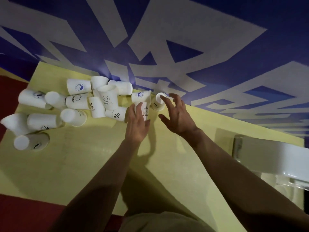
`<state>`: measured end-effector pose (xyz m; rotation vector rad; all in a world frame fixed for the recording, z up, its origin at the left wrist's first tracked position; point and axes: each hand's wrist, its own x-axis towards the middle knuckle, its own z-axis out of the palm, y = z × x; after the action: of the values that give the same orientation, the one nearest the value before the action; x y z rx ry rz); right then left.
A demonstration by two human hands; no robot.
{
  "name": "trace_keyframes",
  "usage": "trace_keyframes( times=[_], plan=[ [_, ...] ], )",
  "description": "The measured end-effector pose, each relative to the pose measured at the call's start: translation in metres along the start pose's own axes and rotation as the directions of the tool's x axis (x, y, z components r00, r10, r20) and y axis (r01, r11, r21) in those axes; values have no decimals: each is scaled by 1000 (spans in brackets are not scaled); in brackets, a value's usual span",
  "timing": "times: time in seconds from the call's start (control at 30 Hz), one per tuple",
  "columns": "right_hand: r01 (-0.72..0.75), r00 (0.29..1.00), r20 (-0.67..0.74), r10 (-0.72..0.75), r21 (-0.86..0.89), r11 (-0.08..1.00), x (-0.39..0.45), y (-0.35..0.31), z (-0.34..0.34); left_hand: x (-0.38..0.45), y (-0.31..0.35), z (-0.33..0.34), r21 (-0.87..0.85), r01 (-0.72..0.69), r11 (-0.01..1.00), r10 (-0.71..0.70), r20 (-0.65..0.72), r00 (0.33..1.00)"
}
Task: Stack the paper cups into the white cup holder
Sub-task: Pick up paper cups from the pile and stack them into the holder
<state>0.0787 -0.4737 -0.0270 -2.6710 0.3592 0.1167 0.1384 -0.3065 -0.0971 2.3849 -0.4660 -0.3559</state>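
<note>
Several white printed paper cups lie scattered on the yellow table (83, 164), most at the far left. My left hand (136, 124) wraps around an upside-down "Bear" cup (144, 111) standing on the table. My right hand (177, 118) hovers with fingers spread, its fingertips at a cup (158, 102) lying near the far edge; nothing is in it. Another cup with a blue logo (140, 95) lies just behind the Bear cup. The white cup holder (274, 156) lies at the right edge of the table, with cups showing at its lower end.
A "HELLO" cup (107, 97) stands in the pile of cups at the far left. A blue and white patterned wall (167, 39) runs right behind the table. Red floor (10, 91) shows to the left.
</note>
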Motion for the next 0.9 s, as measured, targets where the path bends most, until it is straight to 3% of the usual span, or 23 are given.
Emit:
trace_keyframes(
  times=[0.3, 0.57, 0.9],
  plan=[
    [-23, 997, 76, 35, -146, 989, 35, 8, 25, 7, -12, 12, -129, -150, 980, 146, -36, 989],
    [-27, 999, 13, 30, -182, 983, 21, 33, 32, -9, -10, 12, -234, -85, 969, 117, 127, 985],
    [-149, 983, 82, 165, -177, 973, -17, 50, 16, -28, -7, 9, -278, -91, 956, 141, 165, 976]
  ],
)
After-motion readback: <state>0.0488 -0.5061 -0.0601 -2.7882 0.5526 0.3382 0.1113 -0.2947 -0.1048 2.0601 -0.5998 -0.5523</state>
